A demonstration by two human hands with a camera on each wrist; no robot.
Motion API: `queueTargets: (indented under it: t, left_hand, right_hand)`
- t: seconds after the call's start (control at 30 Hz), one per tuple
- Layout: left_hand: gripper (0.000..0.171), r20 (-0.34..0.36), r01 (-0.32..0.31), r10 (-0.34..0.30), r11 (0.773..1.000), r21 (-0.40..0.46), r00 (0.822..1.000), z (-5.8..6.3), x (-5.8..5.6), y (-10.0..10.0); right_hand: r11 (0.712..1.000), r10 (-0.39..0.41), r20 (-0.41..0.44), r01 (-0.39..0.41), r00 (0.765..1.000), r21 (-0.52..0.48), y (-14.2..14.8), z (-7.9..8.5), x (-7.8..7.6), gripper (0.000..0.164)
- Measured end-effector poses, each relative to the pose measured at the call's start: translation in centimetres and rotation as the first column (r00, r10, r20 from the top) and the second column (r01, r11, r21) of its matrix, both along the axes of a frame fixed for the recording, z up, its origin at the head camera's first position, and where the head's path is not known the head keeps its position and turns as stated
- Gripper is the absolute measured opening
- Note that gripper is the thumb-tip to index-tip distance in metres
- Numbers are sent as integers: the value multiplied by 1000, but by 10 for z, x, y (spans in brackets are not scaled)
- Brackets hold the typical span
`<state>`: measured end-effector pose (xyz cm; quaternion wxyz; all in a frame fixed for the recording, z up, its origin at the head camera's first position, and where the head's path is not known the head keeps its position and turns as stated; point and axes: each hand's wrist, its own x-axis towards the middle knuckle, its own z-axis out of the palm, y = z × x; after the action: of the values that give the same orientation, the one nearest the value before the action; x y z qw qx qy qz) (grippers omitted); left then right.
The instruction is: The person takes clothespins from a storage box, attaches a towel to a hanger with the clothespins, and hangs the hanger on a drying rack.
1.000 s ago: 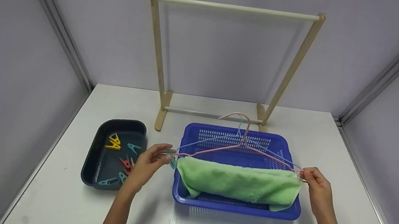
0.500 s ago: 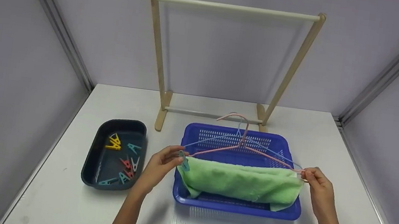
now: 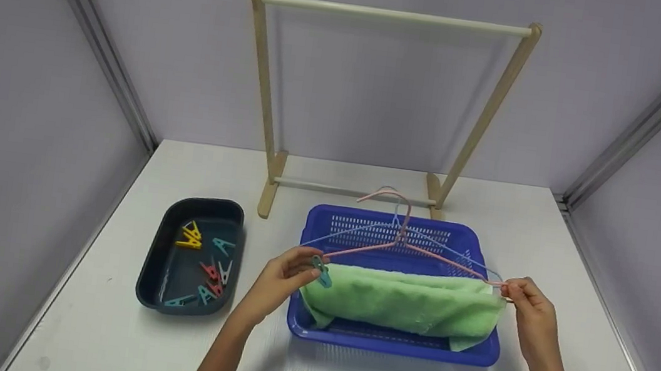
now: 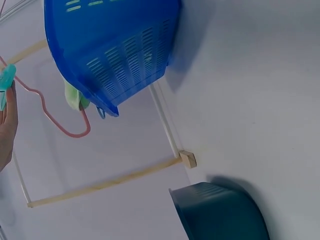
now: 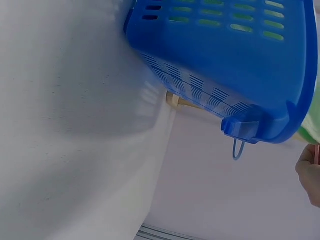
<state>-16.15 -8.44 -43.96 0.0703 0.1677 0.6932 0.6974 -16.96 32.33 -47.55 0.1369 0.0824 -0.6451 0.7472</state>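
Note:
A light green towel (image 3: pixel 397 307) hangs folded over the lower bar of a pink clothes hanger (image 3: pixel 447 259), above a blue basket (image 3: pixel 393 345). My left hand (image 3: pixel 277 283) pinches a teal clothespin (image 3: pixel 321 272) at the towel's upper left corner, close to the hanger's left arm. In the left wrist view the same clothespin (image 4: pixel 7 77) sits at the fingertips beside the pink wire; whether it grips the towel is unclear. My right hand (image 3: pixel 532 317) pinches the hanger's right end beside the towel's edge. Part of the hanger's left end is hidden behind my left hand.
Behind the pink hanger, a light blue hanger (image 3: pixel 350 233) rests at the basket. A dark tray (image 3: pixel 154 258) on the left holds several yellow, teal, red and pale clothespins. A wooden rack with a white top rail (image 3: pixel 395 14) stands at the back of the white table (image 3: pixel 101 308).
My left hand has moved right with the clothespin, from beyond the hanger's left end to the towel's upper left corner. My right hand has stayed nearly still; the hanger's hook shifted slightly left.

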Motion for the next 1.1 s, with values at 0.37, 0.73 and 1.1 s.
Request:
queueTargets:
  t: [0.37, 0.73, 1.1]
  left_hand:
    - [34, -12, 21, -21, 999, 28, 1000, 14, 7, 5]
    - [33, -13, 28, -28, 999, 39, 1000, 20, 9, 5]
    - [34, 0, 31, -31, 999, 34, 1000, 21, 11, 6]
  right_hand:
    - [1000, 22, -26, -22, 999, -20, 0, 5, 1, 22]
    - [996, 58, -63, -62, 996, -71, 0, 13, 1, 25]
    - [990, 98, -101, -108, 990, -96, 0, 19, 2, 25]
